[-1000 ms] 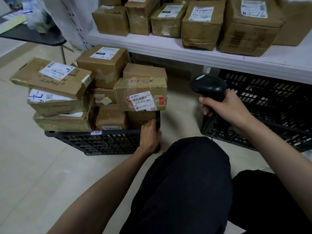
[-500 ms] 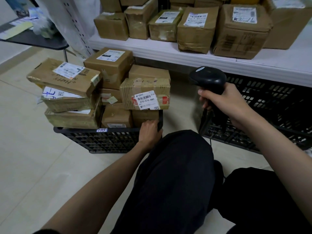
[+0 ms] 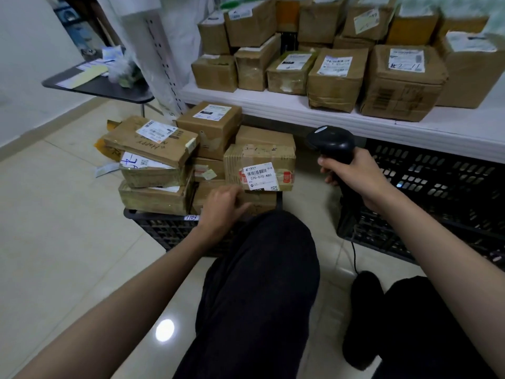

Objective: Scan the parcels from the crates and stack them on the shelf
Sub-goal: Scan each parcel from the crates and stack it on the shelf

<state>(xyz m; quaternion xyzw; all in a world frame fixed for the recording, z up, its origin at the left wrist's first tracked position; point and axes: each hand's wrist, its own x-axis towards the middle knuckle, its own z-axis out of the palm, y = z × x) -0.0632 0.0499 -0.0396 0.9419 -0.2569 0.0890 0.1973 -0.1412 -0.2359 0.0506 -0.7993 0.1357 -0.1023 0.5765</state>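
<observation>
A black crate [image 3: 153, 224] on the floor is piled with several taped cardboard parcels. The nearest top one, a ridged parcel [image 3: 259, 157] with a white label reading 070-070-A80, faces me. My left hand [image 3: 222, 206] hovers at the crate's near edge, just below and left of that parcel, fingers loosely curled and holding nothing. My right hand [image 3: 355, 177] grips the handle of a black barcode scanner [image 3: 332, 143], its head pointing toward the pile. The white shelf [image 3: 300, 112] above carries several stacked parcels [image 3: 338, 77].
A second black crate [image 3: 437, 192] sits under the shelf at the right. The scanner cable [image 3: 354, 255] trails to the floor. My knees in dark trousers [image 3: 259, 283] fill the foreground. A dark side table [image 3: 109, 88] with papers stands at the back left.
My left hand has let go of the crate's rim and risen toward the labelled parcel. The view has tilted up, showing more of the shelf. The scanner hand stays about where it was.
</observation>
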